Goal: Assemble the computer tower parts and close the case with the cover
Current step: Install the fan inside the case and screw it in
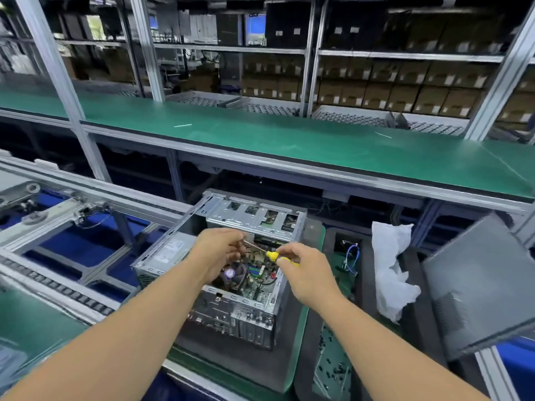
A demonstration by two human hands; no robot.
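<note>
An open computer tower [231, 308] lies on its side in front of me, its motherboard, fan and power supply [165, 256] showing. Over the opening, my right hand [307, 273] grips the yellow handle of a screwdriver [273, 256]. The thin shaft runs left to my left hand [220, 250], whose fingers pinch its tip end. The grey case cover [477, 287] leans at the right, apart from the tower.
A white cloth [390, 270] lies between the tower and the cover. Loose screws are scattered on the dark tray [333, 366] at the right. A conveyor frame [72, 227] runs on the left, and a green bench [289, 140] spans behind.
</note>
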